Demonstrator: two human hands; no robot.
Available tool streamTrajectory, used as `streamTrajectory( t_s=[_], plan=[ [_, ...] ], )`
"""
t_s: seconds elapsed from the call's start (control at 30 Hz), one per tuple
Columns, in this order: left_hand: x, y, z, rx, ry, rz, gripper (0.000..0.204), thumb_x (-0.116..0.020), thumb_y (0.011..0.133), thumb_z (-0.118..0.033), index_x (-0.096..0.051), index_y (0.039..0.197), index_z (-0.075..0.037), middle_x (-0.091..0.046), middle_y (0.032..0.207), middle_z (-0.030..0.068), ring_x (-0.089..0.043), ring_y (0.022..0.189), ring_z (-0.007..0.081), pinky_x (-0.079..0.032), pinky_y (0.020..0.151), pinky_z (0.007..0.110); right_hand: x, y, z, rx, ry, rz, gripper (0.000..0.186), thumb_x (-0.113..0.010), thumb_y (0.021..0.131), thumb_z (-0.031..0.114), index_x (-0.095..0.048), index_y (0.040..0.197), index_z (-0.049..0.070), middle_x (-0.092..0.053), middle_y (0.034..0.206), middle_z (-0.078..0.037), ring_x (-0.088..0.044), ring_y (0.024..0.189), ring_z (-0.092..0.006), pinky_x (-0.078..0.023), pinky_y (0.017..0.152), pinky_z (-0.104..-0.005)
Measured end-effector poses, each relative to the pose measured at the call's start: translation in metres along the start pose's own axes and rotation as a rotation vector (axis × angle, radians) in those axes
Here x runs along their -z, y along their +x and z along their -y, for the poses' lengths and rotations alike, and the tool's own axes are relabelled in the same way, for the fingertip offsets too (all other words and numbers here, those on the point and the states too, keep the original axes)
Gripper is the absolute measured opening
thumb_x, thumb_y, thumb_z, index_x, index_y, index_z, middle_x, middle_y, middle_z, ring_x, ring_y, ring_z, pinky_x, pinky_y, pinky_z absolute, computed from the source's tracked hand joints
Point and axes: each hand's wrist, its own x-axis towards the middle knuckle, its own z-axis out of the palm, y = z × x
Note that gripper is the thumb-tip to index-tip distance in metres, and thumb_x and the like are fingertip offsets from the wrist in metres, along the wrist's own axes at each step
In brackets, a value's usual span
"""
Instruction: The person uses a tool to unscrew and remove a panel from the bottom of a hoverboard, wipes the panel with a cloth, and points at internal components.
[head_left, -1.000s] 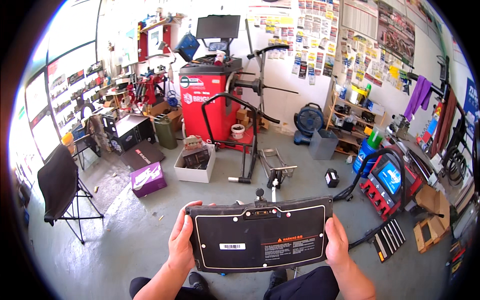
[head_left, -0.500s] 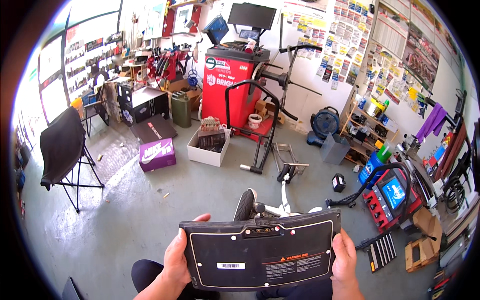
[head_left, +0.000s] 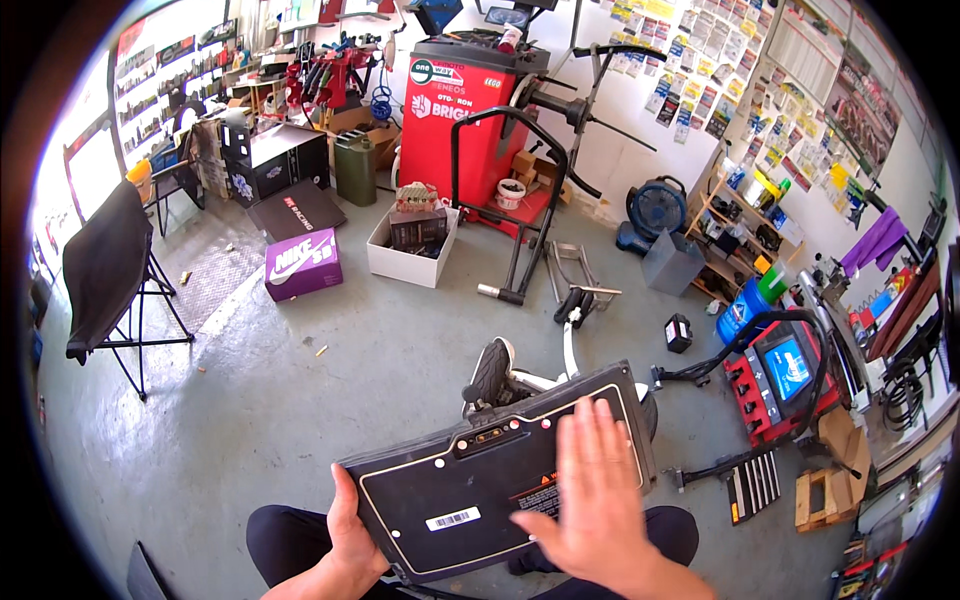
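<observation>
My left hand [head_left: 352, 525] grips the left end of a flat black panel [head_left: 410, 490], tilted with its right end higher. The panel has a pale border line, a barcode sticker and an orange warning label. My right hand [head_left: 590, 505], somewhat blurred, has its fingers stretched flat over the right part of that face; I cannot tell whether it touches it. Just beyond the panel are a white-framed wheeled vehicle [head_left: 567, 350] and a black tyre [head_left: 490, 370], partly hidden by the panel. My knees show below.
Around me are a black folding chair [head_left: 105, 265], a purple shoe box [head_left: 303, 262], a white box [head_left: 398, 258], a red machine [head_left: 440, 160], a black battery-like block [head_left: 678, 332], a red machine with a screen [head_left: 780, 375] and a wooden pallet piece [head_left: 820, 500].
The panel has tilted, its right end rising. My right hand has left its right edge and spread over its face. The view has shifted, showing more of the wheeled vehicle.
</observation>
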Motion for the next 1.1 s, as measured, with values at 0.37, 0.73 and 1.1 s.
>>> streamTrajectory(
  t_s=[0.37,0.73,1.1],
  plan=[
    [0.012,-0.003,-0.001,-0.034,0.016,-0.033,0.091,-0.026,0.096,-0.073,-0.045,0.140,0.005,-0.055,0.137,0.0226,-0.056,0.125,0.0371,-0.048,0.105,0.048,-0.012,-0.011,-0.079,-0.392,0.438,-0.562,0.017,-0.058,0.095,0.007,-0.055,0.079,0.001,-0.057,0.070,-0.008,-0.053,0.059,-0.0199,-0.041,0.054,-0.0330],
    [-0.016,0.005,0.011,-0.089,0.166,-0.202,0.073,-0.040,0.098,-0.065,-0.058,0.128,-0.001,-0.064,0.125,0.0167,-0.064,0.109,0.0310,-0.051,0.097,0.046,-0.058,-0.033,-0.102,-0.485,1.155,0.029,0.054,-0.057,0.100,0.041,-0.052,0.130,-0.004,-0.064,0.120,-0.014,-0.059,0.110,-0.0180,-0.046,0.097,-0.0343],
    [0.010,-0.015,0.008,0.222,0.421,-0.377,0.048,-0.062,0.087,-0.024,-0.054,0.128,-0.001,-0.062,0.116,0.0168,-0.063,0.102,0.0332,-0.056,0.084,0.046,-0.059,-0.067,-0.109,-0.467,0.513,-0.174,0.054,-0.052,0.097,0.050,-0.060,0.102,-0.004,-0.067,0.094,-0.021,-0.062,0.099,-0.0390,-0.049,0.084,-0.0461]
  ],
)
